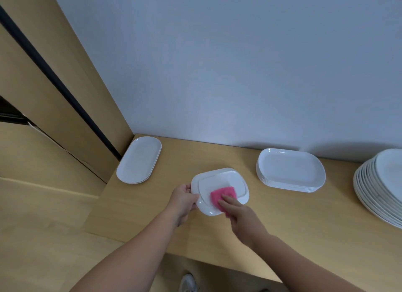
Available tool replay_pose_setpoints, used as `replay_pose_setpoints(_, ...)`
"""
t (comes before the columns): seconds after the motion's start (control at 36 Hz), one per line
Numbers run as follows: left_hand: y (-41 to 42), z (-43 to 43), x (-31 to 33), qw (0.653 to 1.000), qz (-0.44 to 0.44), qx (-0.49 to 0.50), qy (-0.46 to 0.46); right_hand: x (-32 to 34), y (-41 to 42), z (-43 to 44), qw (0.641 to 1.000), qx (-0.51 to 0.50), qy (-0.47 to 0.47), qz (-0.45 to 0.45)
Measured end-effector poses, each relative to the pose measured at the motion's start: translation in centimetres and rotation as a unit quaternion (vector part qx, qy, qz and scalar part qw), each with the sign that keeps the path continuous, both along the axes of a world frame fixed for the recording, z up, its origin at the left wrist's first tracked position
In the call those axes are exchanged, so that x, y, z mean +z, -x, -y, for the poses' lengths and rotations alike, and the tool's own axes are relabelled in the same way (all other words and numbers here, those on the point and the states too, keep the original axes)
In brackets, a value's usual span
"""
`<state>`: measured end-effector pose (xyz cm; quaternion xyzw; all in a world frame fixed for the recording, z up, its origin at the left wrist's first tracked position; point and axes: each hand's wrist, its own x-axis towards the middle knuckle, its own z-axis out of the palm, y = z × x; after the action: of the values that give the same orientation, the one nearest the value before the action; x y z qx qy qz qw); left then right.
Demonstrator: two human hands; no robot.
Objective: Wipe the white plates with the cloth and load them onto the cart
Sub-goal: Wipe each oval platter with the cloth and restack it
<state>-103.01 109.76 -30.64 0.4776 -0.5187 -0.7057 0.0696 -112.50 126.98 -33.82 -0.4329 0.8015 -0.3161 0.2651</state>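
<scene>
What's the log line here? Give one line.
step: wiping | left hand: grips plate rim | right hand: presses pink cloth on plate

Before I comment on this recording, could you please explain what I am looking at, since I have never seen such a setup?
There is no machine here: a person works with bare hands. The single picture comes from a wide-angle camera worn on the head, looking forward and down, which is why both forearms reach in from the bottom. The left hand grips a white plate by its edge, while the right hand presses a pink cloth onto it with fairly straight fingers. Below them is a wooden counter against a pale wall. On it lie a low pile of oval plates at the left, a stack in the middle and a taller stack at the right edge. No cart is in view.
</scene>
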Motion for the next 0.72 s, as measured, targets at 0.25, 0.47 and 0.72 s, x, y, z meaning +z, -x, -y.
replay_pose_setpoints(0.25, -2.9, 3.8, 2.8, 0.996, -0.039, 0.007, 0.086, 4.1, 3.2, 0.6, 0.990, -0.088, 0.110, 0.008)
replay_pose_setpoints(0.47, -7.1, 9.5, 5.2, 0.966, -0.029, 0.031, 0.253, 6.1, 1.6, 4.3, 0.990, -0.066, 0.126, 0.016)
replay_pose_setpoints(0.72, -10.8, 14.2, 4.6, 0.910, 0.063, -0.034, 0.409, 6.8, -0.2, 7.4, 0.992, -0.050, 0.116, 0.005)
